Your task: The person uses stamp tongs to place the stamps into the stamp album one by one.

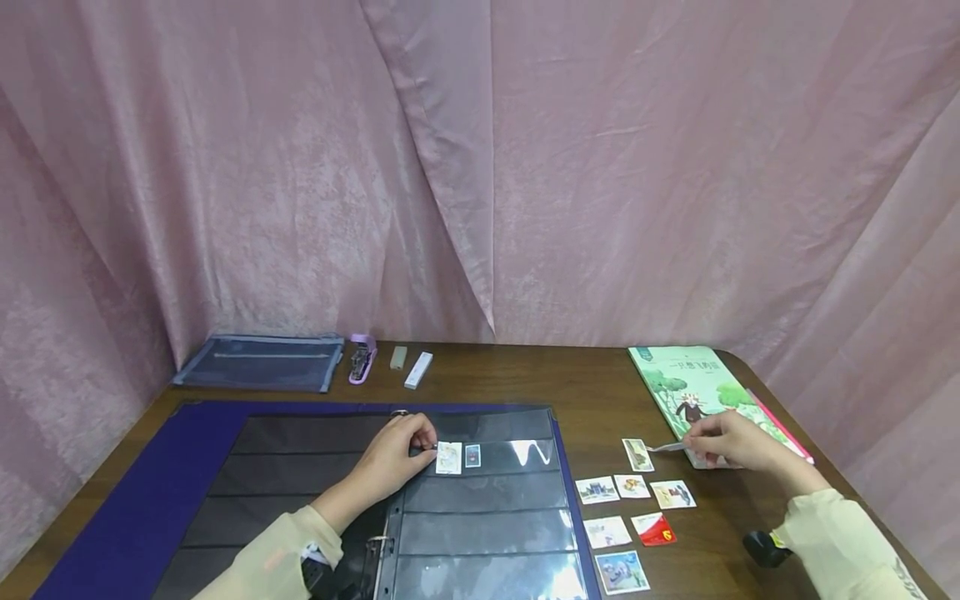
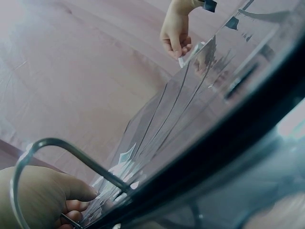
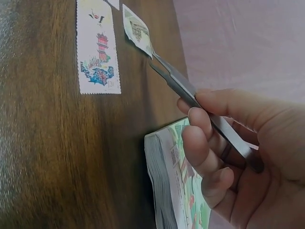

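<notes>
My right hand pinches metal tweezers between thumb and fingers. Their tips are at the lower corner of a small green-toned stamp, which looks curved and tilted. A long stamp with a red pagoda lies beside it on the wood. Over the open stamp album, my left hand has its thumb and fingertips right at the left edge of a pale stamp in a clear pocket row. What the fingertips grip there I cannot tell. A smaller blue-edged stamp is in the same row.
Several loose stamps lie right of the album. A green picture book is at the right. Along the back are a blue mesh pouch, a purple stapler, a grey-green block and a white box.
</notes>
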A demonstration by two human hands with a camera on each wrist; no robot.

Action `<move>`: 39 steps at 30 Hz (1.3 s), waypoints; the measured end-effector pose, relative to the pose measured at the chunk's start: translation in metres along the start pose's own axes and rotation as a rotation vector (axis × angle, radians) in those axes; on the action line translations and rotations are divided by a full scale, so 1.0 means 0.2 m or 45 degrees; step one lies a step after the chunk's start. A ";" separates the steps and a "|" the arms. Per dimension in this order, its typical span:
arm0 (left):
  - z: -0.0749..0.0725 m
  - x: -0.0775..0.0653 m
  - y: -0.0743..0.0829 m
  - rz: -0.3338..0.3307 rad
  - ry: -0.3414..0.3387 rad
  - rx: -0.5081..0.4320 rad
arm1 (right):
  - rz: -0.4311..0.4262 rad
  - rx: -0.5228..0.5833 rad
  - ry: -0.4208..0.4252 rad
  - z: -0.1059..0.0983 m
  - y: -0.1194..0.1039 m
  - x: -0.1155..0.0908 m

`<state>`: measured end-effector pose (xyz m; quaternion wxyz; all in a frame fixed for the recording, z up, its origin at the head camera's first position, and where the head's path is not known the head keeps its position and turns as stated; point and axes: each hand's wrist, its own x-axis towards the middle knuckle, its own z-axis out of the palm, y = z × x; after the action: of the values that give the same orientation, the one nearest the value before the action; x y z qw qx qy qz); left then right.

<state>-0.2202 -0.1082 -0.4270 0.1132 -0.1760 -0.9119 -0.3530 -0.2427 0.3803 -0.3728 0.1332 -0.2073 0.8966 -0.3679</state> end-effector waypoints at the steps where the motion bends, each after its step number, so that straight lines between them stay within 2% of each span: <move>1: 0.00 0.00 0.00 -0.001 -0.002 0.000 | -0.014 0.005 0.003 0.00 0.00 0.00; 4: 0.01 0.00 0.00 -0.016 -0.015 0.000 | -0.018 0.002 0.011 0.01 0.00 0.00; 6: 0.01 0.00 0.00 -0.022 -0.022 -0.006 | 0.039 -0.020 0.025 0.02 0.00 0.00; 9: 0.01 0.00 0.00 -0.018 -0.018 -0.009 | 0.064 -0.038 0.029 0.02 -0.01 0.00; 16: 0.02 0.00 0.00 0.031 0.019 -0.001 | 0.029 -0.029 0.015 0.01 -0.02 -0.01; 22: 0.02 0.00 0.00 0.028 0.029 -0.012 | 0.003 -0.108 0.051 0.00 -0.03 -0.01; 39: 0.00 0.00 0.00 -0.012 0.002 -0.014 | 0.012 -0.150 0.097 -0.06 -0.16 0.00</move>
<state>-0.2204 -0.1078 -0.4263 0.1111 -0.1721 -0.9107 -0.3587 -0.2384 0.3672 -0.3427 0.0883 -0.1963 0.9222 -0.3213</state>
